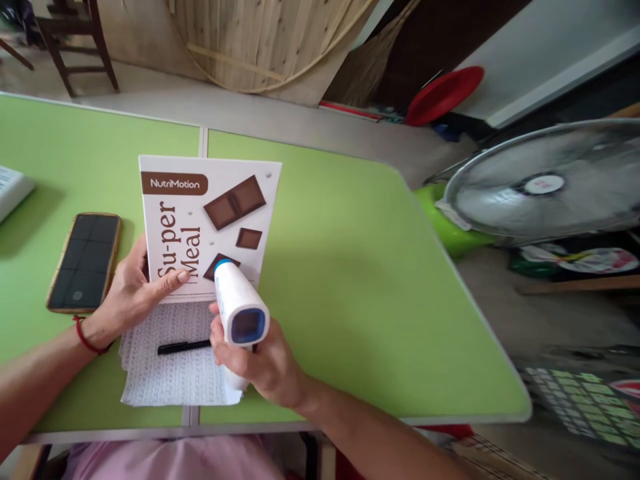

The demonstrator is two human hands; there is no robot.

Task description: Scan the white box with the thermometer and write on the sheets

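My left hand (134, 287) grips the lower left side of a white box (225, 260), its thumb across the front. The box is printed "NutriMotion Su-per Meal" with brown chocolate pieces. In my right hand (265, 363) is a white handheld infrared thermometer (235, 293), with a blue-rimmed front end and a dark screen facing me. Its front end overlaps the lower part of the box; whether they touch, I cannot tell. Beneath lies a sheet of handwritten paper (155, 377) with a black pen (183, 347) on top, partly hidden by my right hand.
A smartphone (85, 263) in a tan case lies left of the box on the green table (350, 280). The corner of a white object (13, 190) shows at the left edge. Past the table's right side stands a fan (545, 183); a dark chair (77, 43) is at the back left.
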